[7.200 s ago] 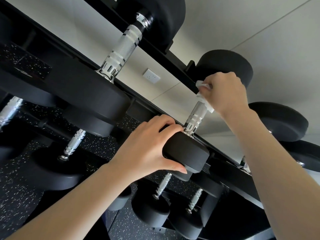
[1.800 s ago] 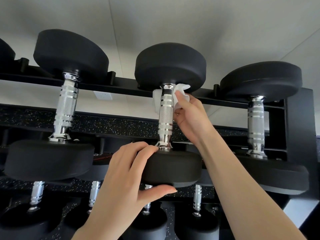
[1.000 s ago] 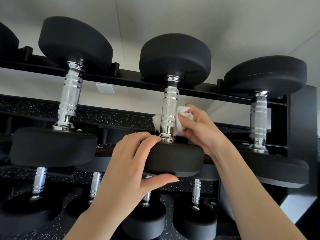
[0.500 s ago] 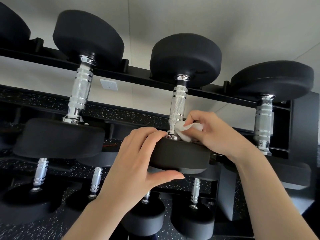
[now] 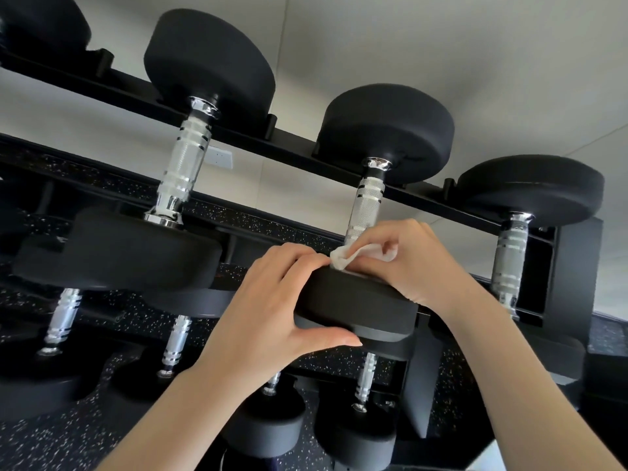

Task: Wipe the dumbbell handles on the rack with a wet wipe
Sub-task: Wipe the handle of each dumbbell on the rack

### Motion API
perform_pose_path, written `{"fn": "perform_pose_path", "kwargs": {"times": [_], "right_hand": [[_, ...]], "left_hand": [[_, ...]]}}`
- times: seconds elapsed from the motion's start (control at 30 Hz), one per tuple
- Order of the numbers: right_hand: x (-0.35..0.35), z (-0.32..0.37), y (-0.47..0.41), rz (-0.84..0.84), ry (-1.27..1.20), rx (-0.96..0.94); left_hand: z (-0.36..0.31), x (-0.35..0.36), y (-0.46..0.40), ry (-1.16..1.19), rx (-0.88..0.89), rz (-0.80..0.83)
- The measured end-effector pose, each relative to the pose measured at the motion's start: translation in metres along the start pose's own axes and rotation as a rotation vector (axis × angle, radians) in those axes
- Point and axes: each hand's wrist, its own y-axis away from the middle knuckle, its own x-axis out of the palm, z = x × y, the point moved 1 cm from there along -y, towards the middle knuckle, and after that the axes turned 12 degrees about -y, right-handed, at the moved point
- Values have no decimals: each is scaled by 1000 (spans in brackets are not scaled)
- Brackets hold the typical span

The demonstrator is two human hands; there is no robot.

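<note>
A black dumbbell lies across the top rails of the rack, its knurled chrome handle (image 5: 367, 205) running up and away from me. My left hand (image 5: 268, 307) clasps its near black head (image 5: 356, 307), thumb under the rim. My right hand (image 5: 411, 263) presses a crumpled white wet wipe (image 5: 346, 258) against the bottom of that handle, where it meets the near head. The lowest part of the handle is hidden by the wipe and my fingers.
A larger dumbbell (image 5: 185, 171) lies to the left on the same tier and another (image 5: 509, 253) to the right, by the rack's black end post (image 5: 571, 273). Several smaller dumbbells (image 5: 365, 379) sit on the lower tier. A white wall with a socket (image 5: 221, 158) is behind.
My right hand has slid the wipe down the handle from its top to the base by the near head. My left hand has kept its hold on that head.
</note>
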Motion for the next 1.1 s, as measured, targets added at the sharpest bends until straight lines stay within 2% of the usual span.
{"fn": "perform_pose_path", "kwargs": {"times": [0.17, 0.43, 0.53, 0.87, 1.1], "right_hand": [[4, 9, -12, 26, 194, 68], [20, 32, -28, 74, 584, 91], [20, 33, -26, 43, 620, 116], [23, 41, -38, -44, 829, -10], [-5, 40, -66, -184, 719, -48]], "left_hand": [[5, 0, 4, 84, -61, -41], [7, 1, 3, 88, -50, -67], [8, 1, 2, 84, -52, -80], [10, 2, 2, 64, -54, -109], [11, 2, 3, 63, -53, -109]]}}
